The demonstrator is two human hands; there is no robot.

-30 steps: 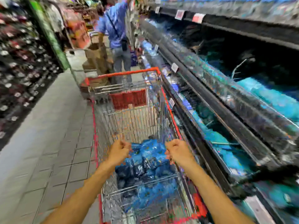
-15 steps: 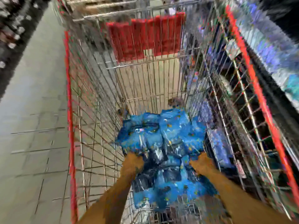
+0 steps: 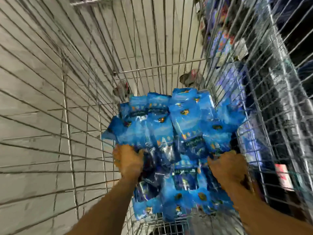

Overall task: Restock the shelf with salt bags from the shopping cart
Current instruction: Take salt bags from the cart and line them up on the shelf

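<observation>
Both our hands reach into the cart (image 3: 71, 106). Our left hand (image 3: 128, 162) and right hand (image 3: 227, 168) each grip the salt bags (image 3: 177, 133), fingers curled into the heap.

both arms reach down, left hand (image 3: 129, 162) and right hand (image 3: 227, 167) curled.

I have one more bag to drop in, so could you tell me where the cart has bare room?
The wire cart floor beyond the heap of blue plastic salt bags is free. Crowded: near end, where left hand and right hand reach.
</observation>
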